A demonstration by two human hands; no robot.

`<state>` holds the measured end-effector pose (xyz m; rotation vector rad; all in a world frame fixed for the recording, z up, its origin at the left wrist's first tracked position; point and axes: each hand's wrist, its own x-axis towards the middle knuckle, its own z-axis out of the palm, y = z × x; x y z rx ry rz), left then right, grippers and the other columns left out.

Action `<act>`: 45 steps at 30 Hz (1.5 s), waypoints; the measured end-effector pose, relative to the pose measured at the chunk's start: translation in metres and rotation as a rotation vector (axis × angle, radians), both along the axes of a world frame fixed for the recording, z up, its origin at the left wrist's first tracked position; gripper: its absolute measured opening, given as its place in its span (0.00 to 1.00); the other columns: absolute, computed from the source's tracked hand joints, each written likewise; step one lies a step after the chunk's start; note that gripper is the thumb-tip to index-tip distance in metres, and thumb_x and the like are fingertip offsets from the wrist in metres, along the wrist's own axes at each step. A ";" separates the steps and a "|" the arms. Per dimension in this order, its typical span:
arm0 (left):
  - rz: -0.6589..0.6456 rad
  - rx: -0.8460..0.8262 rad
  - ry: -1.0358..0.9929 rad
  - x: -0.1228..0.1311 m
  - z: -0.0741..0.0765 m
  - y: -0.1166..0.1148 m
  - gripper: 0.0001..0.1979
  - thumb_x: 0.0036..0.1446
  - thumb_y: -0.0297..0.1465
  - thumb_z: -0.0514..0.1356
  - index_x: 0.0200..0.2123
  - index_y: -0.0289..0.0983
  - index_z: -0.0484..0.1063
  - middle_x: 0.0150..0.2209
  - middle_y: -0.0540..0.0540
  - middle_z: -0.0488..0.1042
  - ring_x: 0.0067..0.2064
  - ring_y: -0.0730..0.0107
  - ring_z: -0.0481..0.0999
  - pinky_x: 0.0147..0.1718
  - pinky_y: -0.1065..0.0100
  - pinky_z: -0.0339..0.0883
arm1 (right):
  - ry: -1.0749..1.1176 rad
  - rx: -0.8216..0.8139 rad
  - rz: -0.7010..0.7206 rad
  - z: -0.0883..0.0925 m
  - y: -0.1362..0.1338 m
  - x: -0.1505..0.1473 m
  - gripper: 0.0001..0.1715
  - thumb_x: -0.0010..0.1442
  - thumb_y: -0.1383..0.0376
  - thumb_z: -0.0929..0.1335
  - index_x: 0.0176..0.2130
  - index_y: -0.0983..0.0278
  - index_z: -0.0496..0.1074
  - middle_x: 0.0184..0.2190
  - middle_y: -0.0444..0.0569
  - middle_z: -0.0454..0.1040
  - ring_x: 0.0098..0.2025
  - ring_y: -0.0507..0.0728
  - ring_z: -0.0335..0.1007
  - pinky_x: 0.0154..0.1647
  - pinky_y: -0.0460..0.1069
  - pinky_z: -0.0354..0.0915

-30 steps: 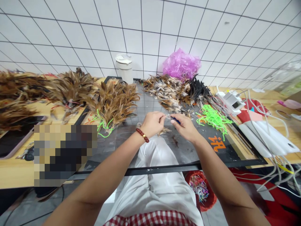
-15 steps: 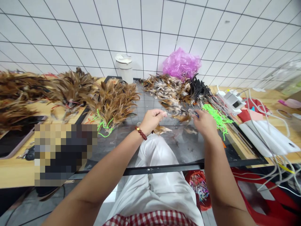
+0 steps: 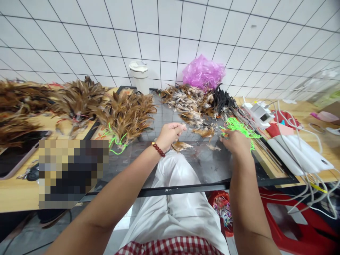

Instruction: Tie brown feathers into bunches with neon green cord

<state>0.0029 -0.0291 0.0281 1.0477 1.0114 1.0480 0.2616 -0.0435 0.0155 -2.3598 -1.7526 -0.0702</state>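
Note:
My left hand (image 3: 168, 135), with a red bead bracelet at the wrist, hovers over a dark cutting mat (image 3: 183, 166); its fingers pinch something thin that I cannot make out. My right hand (image 3: 235, 141) has closed fingers at the edge of a tangle of neon green cords (image 3: 239, 128); what it holds is hidden. Loose brown feathers (image 3: 180, 145) lie on the mat between the hands. A pile of mixed pale and brown feathers (image 3: 190, 102) lies just beyond them.
Bundles of brown feathers (image 3: 127, 113) lie to the left, with a phone (image 3: 16, 156) on the wooden table. A white cup (image 3: 140, 76), a pink plastic bag (image 3: 203, 72), black feathers (image 3: 224, 99), a white device with cables (image 3: 261, 113) and a red bin (image 3: 223, 212) surround the mat.
My right hand moved away from the left, to the right, and reached the green cords. The left hand stayed nearly still.

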 end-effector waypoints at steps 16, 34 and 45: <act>-0.273 0.000 -0.022 0.006 -0.005 -0.010 0.12 0.47 0.33 0.64 0.20 0.31 0.68 0.16 0.54 0.61 0.14 0.87 0.49 0.15 0.76 0.37 | 0.952 0.341 0.919 0.001 -0.004 -0.086 0.10 0.60 0.58 0.67 0.38 0.61 0.75 0.32 0.47 0.74 0.37 0.54 0.69 0.41 0.51 0.65; -0.261 0.109 0.064 0.013 -0.016 -0.010 0.16 0.50 0.39 0.63 0.20 0.32 0.72 0.19 0.49 0.69 0.22 0.78 0.65 0.25 0.74 0.60 | 0.888 0.303 0.703 0.004 -0.004 -0.089 0.10 0.57 0.61 0.65 0.28 0.64 0.69 0.24 0.45 0.70 0.28 0.52 0.64 0.32 0.47 0.61; -0.021 -0.049 -0.212 0.010 -0.008 -0.005 0.12 0.48 0.35 0.66 0.26 0.32 0.71 0.17 0.53 0.65 0.23 0.77 0.70 0.26 0.74 0.64 | 0.610 -0.252 0.430 0.008 -0.004 0.008 0.13 0.48 0.58 0.70 0.32 0.64 0.76 0.25 0.44 0.73 0.28 0.53 0.68 0.31 0.47 0.61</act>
